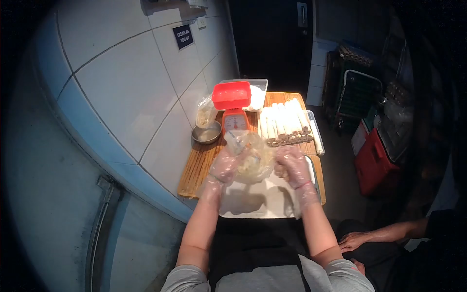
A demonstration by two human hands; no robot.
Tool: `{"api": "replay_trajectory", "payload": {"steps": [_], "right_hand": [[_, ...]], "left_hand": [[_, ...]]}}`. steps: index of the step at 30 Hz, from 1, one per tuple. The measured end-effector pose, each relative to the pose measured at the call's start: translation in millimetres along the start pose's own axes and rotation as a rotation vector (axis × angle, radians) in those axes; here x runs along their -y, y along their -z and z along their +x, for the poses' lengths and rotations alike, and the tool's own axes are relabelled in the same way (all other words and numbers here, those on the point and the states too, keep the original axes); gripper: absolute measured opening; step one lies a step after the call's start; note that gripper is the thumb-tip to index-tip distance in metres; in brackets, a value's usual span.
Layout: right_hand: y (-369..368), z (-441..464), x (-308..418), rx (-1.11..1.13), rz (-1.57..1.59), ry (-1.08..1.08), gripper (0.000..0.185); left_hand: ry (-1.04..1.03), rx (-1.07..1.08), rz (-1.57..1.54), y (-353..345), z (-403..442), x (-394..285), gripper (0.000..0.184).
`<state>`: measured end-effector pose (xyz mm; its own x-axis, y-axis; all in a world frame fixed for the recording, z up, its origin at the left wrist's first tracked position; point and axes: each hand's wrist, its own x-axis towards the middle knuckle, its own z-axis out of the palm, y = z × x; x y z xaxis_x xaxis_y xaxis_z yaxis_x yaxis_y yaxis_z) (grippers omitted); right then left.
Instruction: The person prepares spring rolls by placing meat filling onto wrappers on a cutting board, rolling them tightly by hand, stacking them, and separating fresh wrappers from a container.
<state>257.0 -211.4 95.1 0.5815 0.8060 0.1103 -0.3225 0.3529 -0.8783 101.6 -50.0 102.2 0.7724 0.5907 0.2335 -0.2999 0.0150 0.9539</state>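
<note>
My left hand (226,165), in a clear plastic glove, is closed on the left side of a clear plastic bag (255,163) with pale contents. At the bag's right edge, my right hand (293,167), gloved too, has its fingers curled; what they hold, if anything, is too small to make out. Below both hands lies a white board (253,197). Just behind the bag stands an orange scale (235,121) with a red tray (231,95). Pale rolls (284,121) lie in rows behind my right hand.
A metal bowl (207,133) and another plastic bag (205,112) stand by the tiled wall. Behind the scale is a clear container (260,87). At the lower right, another person's hand (354,240) rests near my right arm. A red box (377,160) stands on the floor.
</note>
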Motion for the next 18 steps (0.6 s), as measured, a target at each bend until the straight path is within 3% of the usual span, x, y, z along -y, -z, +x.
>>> {"api": "replay_trajectory", "payload": {"steps": [2, 5, 8, 10, 11, 14, 17, 18], "right_hand": [[27, 1, 4, 0.030, 0.236, -0.088, 0.009], [55, -3, 5, -0.026, 0.487, -0.160, 0.008], [74, -5, -6, -0.009, 0.626, -0.232, 0.015], [76, -7, -12, 0.033, 0.709, -0.282, 0.026], [75, -9, -14, -0.047, 0.710, -0.311, 0.027], [55, -14, -1, -0.219, 0.718, -0.344, 0.032], [65, -9, -3, -0.179, 0.722, -0.301, 0.032], [82, -4, -11, -0.105, 0.723, -0.269, 0.030]], "left_hand": [[-0.147, -0.007, -0.137, 33, 7, 8, 0.030], [-0.024, -0.129, 0.024, 89, 10, -5, 0.037], [0.144, -0.384, 1.129, 138, 7, 15, 0.037], [0.226, -0.257, 1.600, 156, -15, 41, 0.037], [0.264, -0.181, 1.833, 165, -23, 51, 0.038], [0.303, 0.047, 1.918, 159, -31, 18, 0.047], [0.507, 0.104, 1.597, 111, -28, -41, 0.049], [0.447, -0.046, 1.681, 106, -31, -27, 0.052]]}}
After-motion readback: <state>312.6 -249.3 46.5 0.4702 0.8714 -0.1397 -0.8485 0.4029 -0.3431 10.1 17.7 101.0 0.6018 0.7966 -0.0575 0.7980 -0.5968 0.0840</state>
